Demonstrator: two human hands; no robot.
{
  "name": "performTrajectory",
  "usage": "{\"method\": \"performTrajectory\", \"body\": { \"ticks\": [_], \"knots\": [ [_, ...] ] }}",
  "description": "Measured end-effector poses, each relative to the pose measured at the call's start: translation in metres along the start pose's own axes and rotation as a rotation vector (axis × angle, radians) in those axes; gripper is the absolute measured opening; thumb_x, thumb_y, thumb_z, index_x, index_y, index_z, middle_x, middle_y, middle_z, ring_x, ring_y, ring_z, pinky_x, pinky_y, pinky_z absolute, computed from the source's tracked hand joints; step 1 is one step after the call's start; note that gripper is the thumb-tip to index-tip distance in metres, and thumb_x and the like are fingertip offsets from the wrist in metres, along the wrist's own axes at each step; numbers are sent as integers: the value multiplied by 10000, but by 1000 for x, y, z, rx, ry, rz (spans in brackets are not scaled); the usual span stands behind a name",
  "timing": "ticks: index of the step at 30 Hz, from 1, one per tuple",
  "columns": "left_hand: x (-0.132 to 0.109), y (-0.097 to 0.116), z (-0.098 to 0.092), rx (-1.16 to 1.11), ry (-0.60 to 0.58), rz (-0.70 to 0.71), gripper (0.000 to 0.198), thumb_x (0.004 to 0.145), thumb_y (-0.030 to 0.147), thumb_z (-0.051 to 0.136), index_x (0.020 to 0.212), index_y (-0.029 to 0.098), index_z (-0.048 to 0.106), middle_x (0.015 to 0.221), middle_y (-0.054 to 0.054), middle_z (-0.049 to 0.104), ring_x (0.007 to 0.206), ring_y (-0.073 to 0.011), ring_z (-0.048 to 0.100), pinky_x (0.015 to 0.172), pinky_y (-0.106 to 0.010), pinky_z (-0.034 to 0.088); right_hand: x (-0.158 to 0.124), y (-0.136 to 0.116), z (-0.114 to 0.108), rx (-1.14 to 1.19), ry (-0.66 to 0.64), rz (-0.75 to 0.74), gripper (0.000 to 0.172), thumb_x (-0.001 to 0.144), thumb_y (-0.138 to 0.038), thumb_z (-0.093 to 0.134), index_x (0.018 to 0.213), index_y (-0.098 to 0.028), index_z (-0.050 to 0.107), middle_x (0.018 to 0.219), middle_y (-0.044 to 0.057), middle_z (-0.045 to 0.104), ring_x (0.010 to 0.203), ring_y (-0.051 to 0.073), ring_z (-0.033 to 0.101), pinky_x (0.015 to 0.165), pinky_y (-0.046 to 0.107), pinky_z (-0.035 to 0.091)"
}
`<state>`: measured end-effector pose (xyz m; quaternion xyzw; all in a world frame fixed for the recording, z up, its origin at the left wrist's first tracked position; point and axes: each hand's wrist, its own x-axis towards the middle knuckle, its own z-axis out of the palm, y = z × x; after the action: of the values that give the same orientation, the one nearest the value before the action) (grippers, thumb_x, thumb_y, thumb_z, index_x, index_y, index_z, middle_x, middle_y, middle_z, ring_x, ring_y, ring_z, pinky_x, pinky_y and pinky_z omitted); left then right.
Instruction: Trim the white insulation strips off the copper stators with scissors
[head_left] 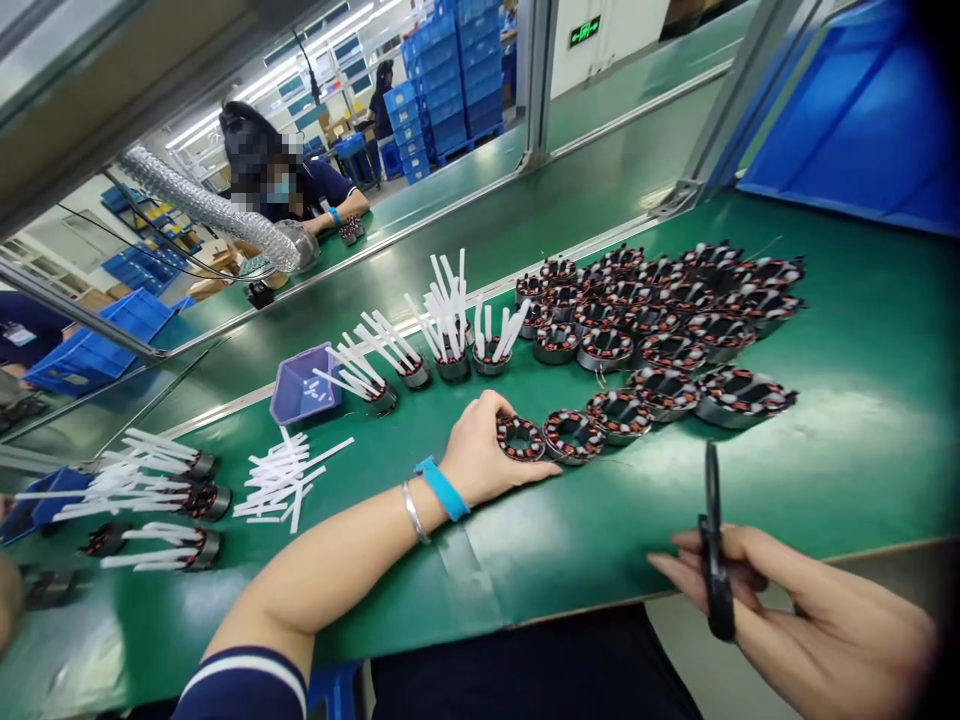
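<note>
My left hand (484, 452) is closed round a motor stator (520, 438), a metal ring with copper windings, resting on the green bench. More stators (574, 436) stand in a row to its right, the nearest one close beside my fingers. Above the bench's front edge, my right hand (799, 610) grips a slim black hand tool (713, 545). It is seen edge-on, so its exact kind is hard to tell. Its narrow end points up and away from me. Behind my left hand, several stators (453, 366) have long white strips sticking up out of them.
Many stators (660, 300) are grouped at the back right. Loose white strips (281, 478) lie to the left, near a purple tray (304, 385) and more strip-filled stators (196, 548). A blue bin (862, 120) stands at far right. Another person (300, 190) sits across the bench.
</note>
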<state>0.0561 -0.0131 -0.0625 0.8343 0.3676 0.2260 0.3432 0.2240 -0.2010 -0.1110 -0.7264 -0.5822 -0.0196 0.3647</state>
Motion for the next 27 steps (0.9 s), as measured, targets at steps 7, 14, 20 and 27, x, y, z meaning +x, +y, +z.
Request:
{"method": "performTrajectory", "body": {
  "ticks": [7, 14, 20, 27],
  "knots": [
    [45, 6, 32, 25, -68, 136, 544, 603, 486, 826, 945, 216, 500, 886, 1, 613, 811, -183, 604, 732, -311, 487, 60, -29, 5, 307, -69, 30, 441, 806, -694, 503, 749, -276, 631, 618, -15, 685, 451, 170, 607, 432, 270, 487],
    [20, 2, 19, 56, 380, 404, 621, 653, 430, 802, 1125, 180, 485, 1111, -112, 590, 1071, -250, 577, 943, -402, 501, 77, -10, 18, 217, -43, 82, 578, 745, -796, 462, 802, -250, 643, 532, -10, 597, 399, 171, 550, 382, 286, 441],
    [-55, -47, -60, 186, 814, 20, 770, 622, 357, 795, 1260, 179, 402, 1289, -161, 475, 1168, -287, 528, 869, -400, 494, 59, 18, 35, 191, -25, -226, 378, 822, -625, 557, 948, -279, 642, 691, -27, 670, 521, 143, 614, 471, 237, 485],
    [-16, -87, -92, -106, 624, -227, 709, 629, 265, 800, 1229, 151, 439, 1032, -87, 673, 966, -202, 664, 934, -362, 505, 53, -8, 38, 185, -101, -383, 354, 822, -640, 540, 843, -289, 576, 564, -34, 520, 453, 155, 509, 431, 282, 412]
  ]
}}
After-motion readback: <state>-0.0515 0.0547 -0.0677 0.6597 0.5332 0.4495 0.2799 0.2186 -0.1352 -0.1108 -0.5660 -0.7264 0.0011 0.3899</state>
